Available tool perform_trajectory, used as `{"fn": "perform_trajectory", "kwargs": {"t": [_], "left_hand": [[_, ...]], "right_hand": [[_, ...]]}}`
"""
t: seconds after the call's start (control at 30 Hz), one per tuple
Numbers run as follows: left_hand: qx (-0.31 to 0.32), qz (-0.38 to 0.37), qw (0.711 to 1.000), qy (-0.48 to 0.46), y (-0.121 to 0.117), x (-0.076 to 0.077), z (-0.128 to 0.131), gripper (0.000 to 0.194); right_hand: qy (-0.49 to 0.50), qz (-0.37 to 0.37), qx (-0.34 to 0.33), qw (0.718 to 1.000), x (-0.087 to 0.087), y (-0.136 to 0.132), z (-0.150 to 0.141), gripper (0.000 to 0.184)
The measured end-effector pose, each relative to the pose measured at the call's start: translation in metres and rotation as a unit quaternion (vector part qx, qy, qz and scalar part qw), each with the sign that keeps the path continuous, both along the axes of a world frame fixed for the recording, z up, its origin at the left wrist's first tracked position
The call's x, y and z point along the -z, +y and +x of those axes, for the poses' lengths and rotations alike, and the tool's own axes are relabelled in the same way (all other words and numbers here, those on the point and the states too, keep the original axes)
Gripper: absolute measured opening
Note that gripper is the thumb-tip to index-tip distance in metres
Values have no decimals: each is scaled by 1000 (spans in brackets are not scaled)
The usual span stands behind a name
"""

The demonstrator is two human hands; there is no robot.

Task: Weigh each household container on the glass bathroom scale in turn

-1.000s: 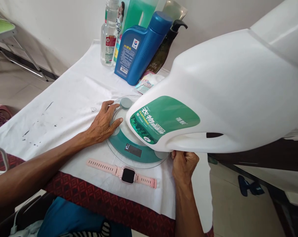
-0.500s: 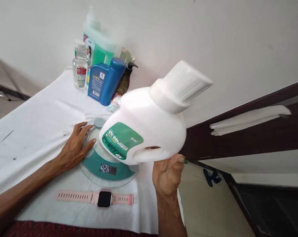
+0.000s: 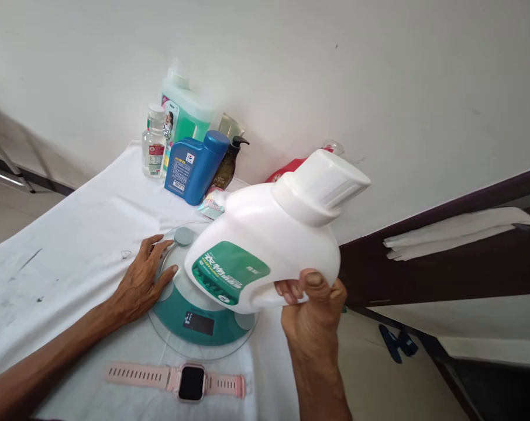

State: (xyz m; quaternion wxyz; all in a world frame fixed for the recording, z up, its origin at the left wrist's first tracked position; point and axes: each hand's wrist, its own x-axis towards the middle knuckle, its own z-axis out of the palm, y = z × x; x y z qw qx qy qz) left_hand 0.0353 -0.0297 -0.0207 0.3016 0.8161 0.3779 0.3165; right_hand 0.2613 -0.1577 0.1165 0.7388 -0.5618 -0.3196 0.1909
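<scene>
A white laundry disinfectant bottle [image 3: 291, 240] with a green label and a white cap sits over the round glass scale [image 3: 172, 321], its base at the scale's middle. My right hand [image 3: 315, 316] is closed around the bottle's handle, the thumb outside and fingertips showing through the opening. My left hand [image 3: 142, 278] rests at the scale's left rim with fingers apart, thumb on the glass, holding nothing. The scale's dark display [image 3: 198, 323] shows light digits that I cannot read. A pink smartwatch [image 3: 191, 383] lies flat on the white cloth in front of the scale.
Along the wall stand a clear bottle [image 3: 153, 143], a green jug [image 3: 188, 111], a blue bottle [image 3: 195, 169] and a dark pump bottle [image 3: 227, 166]. A small packet [image 3: 213, 203] lies beside them. Something red [image 3: 286, 169] is partly hidden behind the white bottle. Dark slippers [image 3: 396, 344] lie on the floor.
My right hand has moved from below the bottle's edge onto its handle and closed there. The view has shifted, bringing the cap into sight. My left hand stays at the scale's rim.
</scene>
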Motion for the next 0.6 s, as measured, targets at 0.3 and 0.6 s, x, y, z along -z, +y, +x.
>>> {"fn": "perform_trajectory", "kwargs": {"t": [0.3,0.6], "left_hand": [[-6,11,1000,-11,-2,10,1,48],[-12,-1,1000,-27,-4,3,2,45]], "right_hand": [[-71,77,175,979,-49,5,57,51],[-110,21,307,945,-13,76,131,50]]}}
